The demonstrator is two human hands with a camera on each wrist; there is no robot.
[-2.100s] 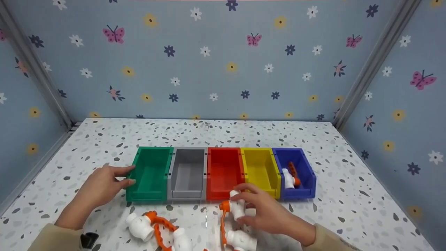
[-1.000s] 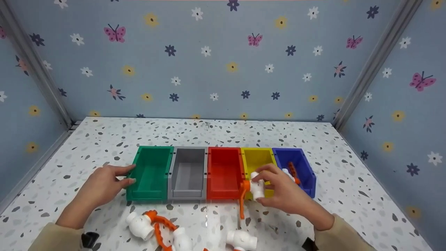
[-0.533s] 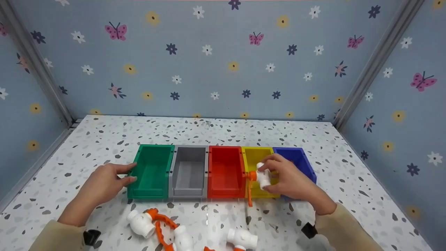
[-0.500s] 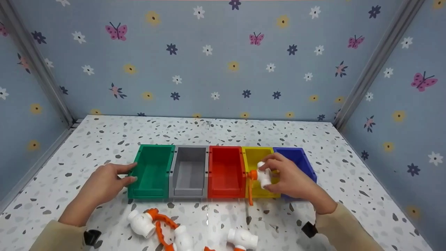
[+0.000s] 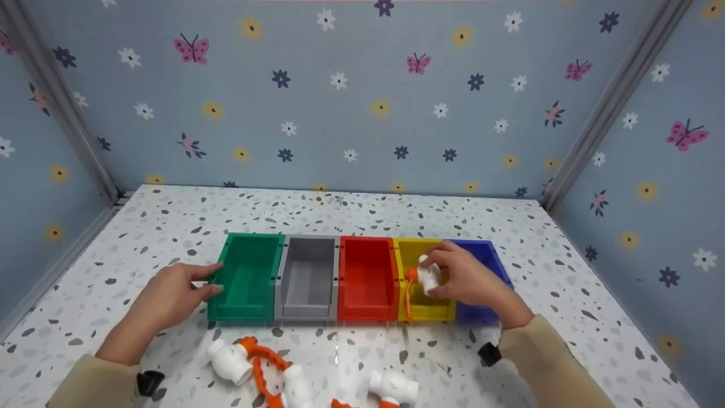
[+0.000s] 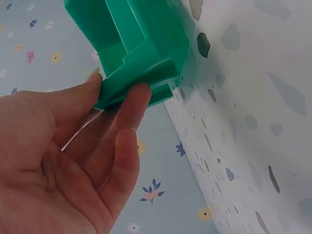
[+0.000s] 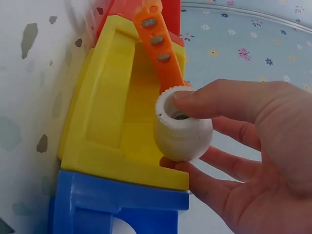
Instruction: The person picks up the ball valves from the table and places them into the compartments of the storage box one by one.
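Observation:
In the head view my right hand (image 5: 467, 277) grips a white plastic ball valve (image 5: 429, 279) with an orange lever handle, over the yellow bin (image 5: 426, 313). The right wrist view shows my thumb at the open end of the valve body (image 7: 183, 136), the fingers on its other side and the orange handle (image 7: 158, 48) slanting away across the bin's opening. At the far left of the row, my left hand (image 5: 167, 297) holds the side wall of the green bin (image 5: 244, 313), its thumb and fingers pinching the edge in the left wrist view.
Between green and yellow stand a grey bin (image 5: 306, 311) and a red bin (image 5: 368, 313). A blue bin (image 5: 481, 314), partly covered by my right hand, ends the row. Several white valves (image 5: 229, 362) with orange handles lie on the speckled table (image 5: 170, 221) in front.
My right hand has lifted the valve from the table in front of the red bin and carried it forward and right, over the yellow bin. The left hand stays on the green bin.

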